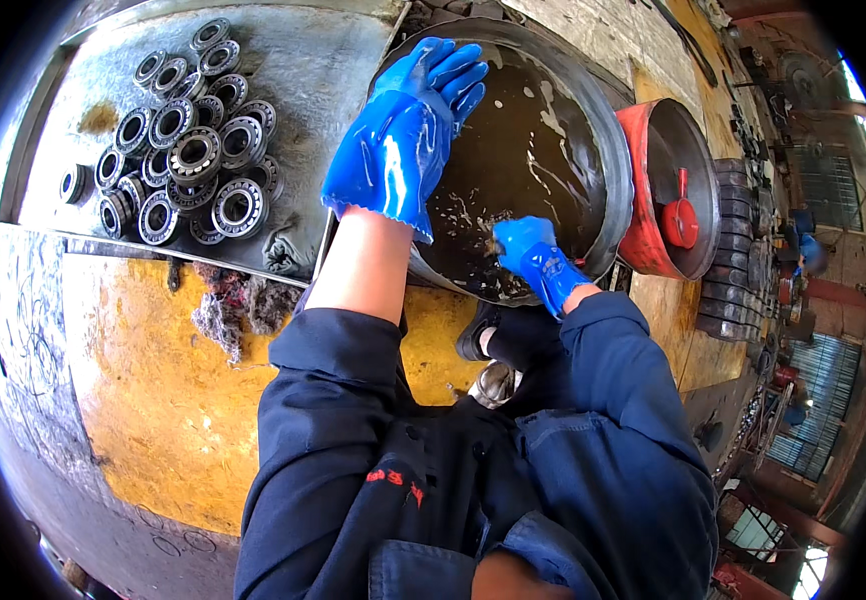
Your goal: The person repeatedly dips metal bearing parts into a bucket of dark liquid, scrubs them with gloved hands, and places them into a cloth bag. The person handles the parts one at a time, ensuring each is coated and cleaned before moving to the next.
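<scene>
Workshop floor, yellow-stained and grimy, seen from above; racks and clutter run off toward 3 o'clock. At centre top sits a wide round metal basin [621, 150] filled with dark brown oily liquid [528, 140], flecks and foam on its surface. Right hand [531, 252], in a blue rubber glove, is dipped in at the basin's near rim, about 6 o'clock of the pool; fingers curled narrow around something small and pale at the waterline, too submerged to tell what it is. Left hand [408, 130], same blue glove, lies over the basin's rim at roughly 9 to 10 o'clock, fingers spread wide and pointing toward 1 o'clock, fingertips just over the liquid, holding nothing that shows. So the thing being worked lies under the right hand, nearer the body; the left hand is farther up and across, with open liquid between the two. At 9 o'clock from the basin, a shallow metal tray [333, 60] carries a heap of steel roller bearings [193, 160], touching and stacked, one stray apart at the tray's left. Below the tray, a wad of grey rag fibres [238, 305] on the floor. At 3 o'clock, touching the basin, a red tub [643, 240] with a red handled piece inside. Dark shoe [478, 335] just below the basin's rim.
</scene>
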{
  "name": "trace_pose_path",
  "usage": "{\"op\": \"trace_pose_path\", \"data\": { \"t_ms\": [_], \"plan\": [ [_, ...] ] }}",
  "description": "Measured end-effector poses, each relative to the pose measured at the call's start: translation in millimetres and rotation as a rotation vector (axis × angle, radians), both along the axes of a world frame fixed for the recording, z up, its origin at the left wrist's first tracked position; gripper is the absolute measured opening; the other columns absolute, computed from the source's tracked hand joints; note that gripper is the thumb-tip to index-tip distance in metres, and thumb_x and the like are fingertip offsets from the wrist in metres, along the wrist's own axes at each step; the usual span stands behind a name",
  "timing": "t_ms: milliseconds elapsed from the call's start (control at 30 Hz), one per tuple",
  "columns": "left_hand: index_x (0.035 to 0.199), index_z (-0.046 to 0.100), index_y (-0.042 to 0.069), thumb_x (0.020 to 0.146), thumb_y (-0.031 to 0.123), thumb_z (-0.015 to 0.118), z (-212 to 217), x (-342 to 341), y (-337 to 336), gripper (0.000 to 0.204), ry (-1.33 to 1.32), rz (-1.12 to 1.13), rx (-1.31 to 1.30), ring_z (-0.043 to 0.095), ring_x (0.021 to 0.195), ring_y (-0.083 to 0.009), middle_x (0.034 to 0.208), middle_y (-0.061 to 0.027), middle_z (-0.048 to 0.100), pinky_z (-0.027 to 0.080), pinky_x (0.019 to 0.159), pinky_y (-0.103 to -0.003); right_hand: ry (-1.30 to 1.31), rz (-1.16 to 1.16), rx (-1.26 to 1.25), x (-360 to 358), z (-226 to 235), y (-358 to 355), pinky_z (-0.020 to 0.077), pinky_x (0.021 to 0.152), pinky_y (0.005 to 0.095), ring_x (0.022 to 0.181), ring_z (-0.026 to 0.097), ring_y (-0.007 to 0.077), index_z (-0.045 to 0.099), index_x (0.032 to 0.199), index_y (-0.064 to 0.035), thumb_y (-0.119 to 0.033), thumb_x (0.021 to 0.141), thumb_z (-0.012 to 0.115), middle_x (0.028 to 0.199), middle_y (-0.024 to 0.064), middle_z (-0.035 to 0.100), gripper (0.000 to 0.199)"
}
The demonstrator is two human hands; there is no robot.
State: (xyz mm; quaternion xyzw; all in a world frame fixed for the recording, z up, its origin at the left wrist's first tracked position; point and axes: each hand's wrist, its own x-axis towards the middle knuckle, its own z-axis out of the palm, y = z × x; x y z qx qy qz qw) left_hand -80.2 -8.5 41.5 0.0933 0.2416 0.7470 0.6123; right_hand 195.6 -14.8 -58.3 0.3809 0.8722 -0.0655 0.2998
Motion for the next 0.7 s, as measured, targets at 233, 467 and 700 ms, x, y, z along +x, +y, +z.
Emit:
{"op": "trace_pose_path", "data": {
  "t_ms": [233, 467, 700],
  "plan": [
    [0.142, 0.05, 0.003, 0.111, 0.037, 0.043, 1.8, -0.3, -1.5, 0.046, -0.013, 0.018, 0.002, 0.063, 0.126, -0.0354, 0.142, -0.022, 0.059, 0.055, 0.105, -0.046, 0.278, -0.502, -0.25, 25.6, -7.2, 15.8, 0.0546, 0.079, 0.0449, 0.094, 0.073, 0.037, 0.077, 0.104, -0.0108, -0.038, 0.087, 0.069, 0.1, 0.018, 0.076, 0.034],
    [0.144, 0.048, 0.002, 0.111, 0.038, 0.042, 8.5, -0.6, 3.5, 0.049, -0.041, -0.028, -0.098, 0.062, 0.127, -0.0365, 0.143, -0.0223, 0.059, 0.054, 0.106, -0.046, 0.051, 0.009, -0.04, 0.8, -5.4, 2.1, 0.0549, 0.084, 0.0466, 0.099, 0.072, 0.0375, 0.075, 0.099, -0.0117, -0.029, 0.087, 0.067, 0.104, 0.0169, 0.075, 0.023],
    [0.146, 0.046, 0.002, 0.111, 0.039, 0.044, 4.2, -0.3, -3.0, 0.051, -0.004, -0.005, 0.022, 0.06, 0.129, -0.0375, 0.147, -0.023, 0.055, 0.053, 0.108, -0.046, 0.352, -0.558, -0.363, 23.8, -18.1, 7.3, 0.054, 0.075, 0.0444, 0.092, 0.072, 0.0333, 0.076, 0.098, -0.0174, -0.03, 0.087, 0.065, 0.101, 0.014, 0.077, 0.02]
  ]
}}
